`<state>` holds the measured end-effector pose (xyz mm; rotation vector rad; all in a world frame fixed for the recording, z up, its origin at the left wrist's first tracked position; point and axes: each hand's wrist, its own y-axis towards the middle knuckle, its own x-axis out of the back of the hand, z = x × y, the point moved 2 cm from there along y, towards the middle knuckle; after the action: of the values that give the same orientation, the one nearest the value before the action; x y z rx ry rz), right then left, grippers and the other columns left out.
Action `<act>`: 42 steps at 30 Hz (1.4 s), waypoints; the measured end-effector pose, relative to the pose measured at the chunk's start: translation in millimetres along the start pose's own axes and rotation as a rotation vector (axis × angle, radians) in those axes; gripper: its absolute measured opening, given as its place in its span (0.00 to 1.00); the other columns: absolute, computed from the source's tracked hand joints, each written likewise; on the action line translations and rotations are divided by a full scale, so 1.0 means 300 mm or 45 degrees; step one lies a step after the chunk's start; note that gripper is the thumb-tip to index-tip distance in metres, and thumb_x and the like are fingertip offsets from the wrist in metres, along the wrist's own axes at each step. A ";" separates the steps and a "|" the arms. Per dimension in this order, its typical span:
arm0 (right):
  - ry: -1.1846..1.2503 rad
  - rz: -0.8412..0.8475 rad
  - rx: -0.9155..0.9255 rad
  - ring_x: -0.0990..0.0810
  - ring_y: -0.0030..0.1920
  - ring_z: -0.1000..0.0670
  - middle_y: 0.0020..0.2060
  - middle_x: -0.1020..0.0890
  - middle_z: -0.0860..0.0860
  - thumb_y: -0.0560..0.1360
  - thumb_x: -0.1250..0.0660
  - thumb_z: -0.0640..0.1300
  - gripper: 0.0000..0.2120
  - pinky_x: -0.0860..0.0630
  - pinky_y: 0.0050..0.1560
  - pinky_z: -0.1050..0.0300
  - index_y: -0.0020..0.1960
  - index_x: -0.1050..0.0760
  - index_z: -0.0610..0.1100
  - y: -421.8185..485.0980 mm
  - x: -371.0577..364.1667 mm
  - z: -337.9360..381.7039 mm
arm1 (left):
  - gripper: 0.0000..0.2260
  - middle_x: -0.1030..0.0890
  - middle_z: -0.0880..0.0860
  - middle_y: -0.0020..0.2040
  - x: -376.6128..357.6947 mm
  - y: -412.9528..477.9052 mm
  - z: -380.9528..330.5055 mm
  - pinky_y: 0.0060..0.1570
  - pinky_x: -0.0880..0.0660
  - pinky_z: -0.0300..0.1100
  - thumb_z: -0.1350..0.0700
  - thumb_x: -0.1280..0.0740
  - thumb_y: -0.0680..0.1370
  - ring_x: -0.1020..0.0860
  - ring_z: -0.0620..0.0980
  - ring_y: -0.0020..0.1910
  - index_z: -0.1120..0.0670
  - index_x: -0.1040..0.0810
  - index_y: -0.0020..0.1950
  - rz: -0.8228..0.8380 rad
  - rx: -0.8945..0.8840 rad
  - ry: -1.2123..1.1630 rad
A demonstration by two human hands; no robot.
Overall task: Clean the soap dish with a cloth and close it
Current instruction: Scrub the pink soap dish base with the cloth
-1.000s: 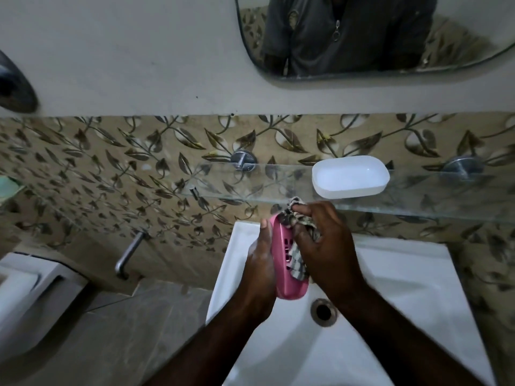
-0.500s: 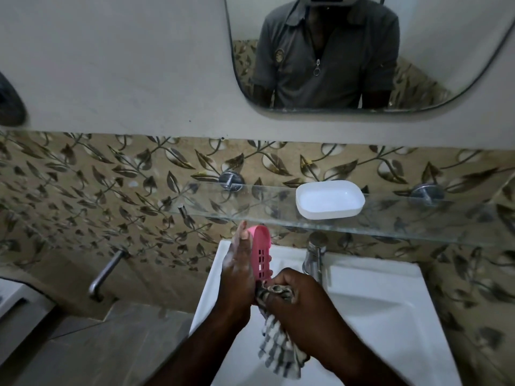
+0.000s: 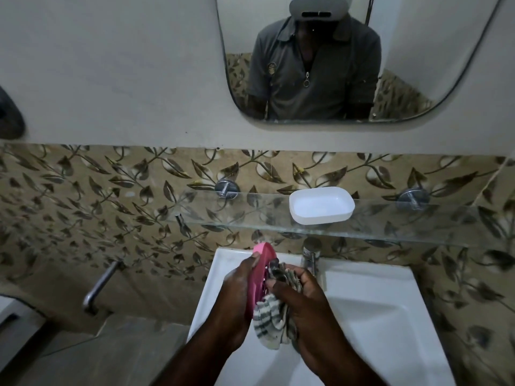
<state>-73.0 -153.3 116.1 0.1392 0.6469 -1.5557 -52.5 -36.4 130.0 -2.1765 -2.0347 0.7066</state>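
Starting at the left, a metal wall tap [image 3: 98,285] is jutting out from the leaf-patterned tiles, well apart from your work and no threat to it.

Next, your left hand [image 3: 237,291] is gripping the pink soap dish part [image 3: 257,277], holding it on edge over the white sink [image 3: 390,316]. Your fingers are wrapping its back while your thumb is pressing near the upper rim. The risk here is slip: the plastic is likely wet or soapy, and held edge-up it is offering little to grip. If you are pushing hard with the cloth, the piece could be twisting out and dropping into the basin.

Your right hand [image 3: 303,305] is clenching the striped cloth [image 3: 271,316] and pressing it against the pink piece's inner face. A loose tail of cloth is hanging below your hands; it could be dragging in whatever water is sitting in the basin and carrying it back onto the surface you are wiping. The slots in the pink part could also be snagging the fabric.

Just beyond your right hand, the faucet [image 3: 311,256] is standing near your knuckles, so a wide stroke could be knocking into it.

Further right and above, the white soap dish half [image 3: 322,205] is resting open side up on the glass shelf [image 3: 418,224]. Nothing is holding it there, so reaching up carelessly to join the halves could be nudging it off the edge.
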 end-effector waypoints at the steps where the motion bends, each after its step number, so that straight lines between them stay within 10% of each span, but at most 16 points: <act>1: -0.008 -0.011 0.011 0.16 0.46 0.39 0.48 0.16 0.38 0.70 0.26 0.39 0.17 0.20 0.46 0.47 0.58 0.24 0.41 -0.003 -0.002 -0.003 | 0.18 0.15 0.64 0.47 -0.005 -0.013 0.000 0.50 0.21 0.54 0.46 0.34 0.72 0.16 0.62 0.46 0.59 0.18 0.51 0.016 -0.014 0.022; 5: -0.058 -0.003 0.060 0.16 0.48 0.38 0.48 0.15 0.39 0.66 0.23 0.48 0.21 0.20 0.50 0.41 0.57 0.23 0.45 -0.012 0.003 0.001 | 0.17 0.15 0.61 0.46 -0.015 -0.051 0.006 0.46 0.20 0.48 0.53 0.29 0.70 0.16 0.58 0.44 0.61 0.19 0.53 0.175 -0.181 0.155; 11: -0.206 0.048 0.033 0.15 0.45 0.43 0.47 0.14 0.44 0.76 0.32 0.37 0.13 0.19 0.44 0.47 0.57 0.23 0.50 -0.023 0.022 -0.034 | 0.18 0.16 0.56 0.42 -0.014 -0.086 0.041 0.35 0.23 0.42 0.55 0.26 0.65 0.17 0.52 0.40 0.54 0.22 0.54 -0.052 -0.378 0.232; 21: 0.599 0.088 -0.118 0.19 0.33 0.45 0.43 0.20 0.39 0.65 0.36 0.42 0.22 0.22 0.27 0.56 0.58 0.26 0.37 -0.064 0.102 0.036 | 0.03 0.19 0.54 0.32 0.130 -0.077 0.047 0.38 0.27 0.49 0.62 0.27 0.69 0.23 0.58 0.36 0.54 0.17 0.38 -0.472 -0.398 0.035; 31: 0.232 -0.127 0.046 0.22 0.32 0.45 0.44 0.17 0.41 0.72 0.38 0.35 0.14 0.27 0.27 0.59 0.57 0.24 0.38 -0.027 0.079 0.049 | 0.03 0.24 0.58 0.34 0.110 -0.056 0.006 0.35 0.31 0.45 0.55 0.29 0.64 0.27 0.55 0.34 0.51 0.17 0.35 -0.356 -0.388 0.132; 36: 0.612 -0.061 -0.124 0.18 0.43 0.39 0.49 0.19 0.37 0.58 0.23 0.42 0.32 0.21 0.47 0.41 0.61 0.25 0.39 0.011 0.078 0.044 | 0.03 0.26 0.54 0.32 0.148 -0.028 -0.003 0.36 0.32 0.46 0.51 0.24 0.66 0.29 0.51 0.33 0.47 0.16 0.36 -0.275 -0.431 0.316; 42: -0.098 -0.167 0.249 0.22 0.33 0.47 0.42 0.17 0.44 0.75 0.36 0.31 0.14 0.24 0.32 0.54 0.55 0.22 0.46 0.010 -0.074 0.093 | 0.18 0.39 0.47 0.24 0.217 0.015 -0.045 0.24 0.44 0.38 0.57 0.27 0.73 0.42 0.47 0.24 0.62 0.32 0.30 -0.207 -0.576 0.660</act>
<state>-59.6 -147.0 148.6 0.1856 0.4496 -1.7419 -42.4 29.2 122.6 -2.0526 -2.1717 -0.3443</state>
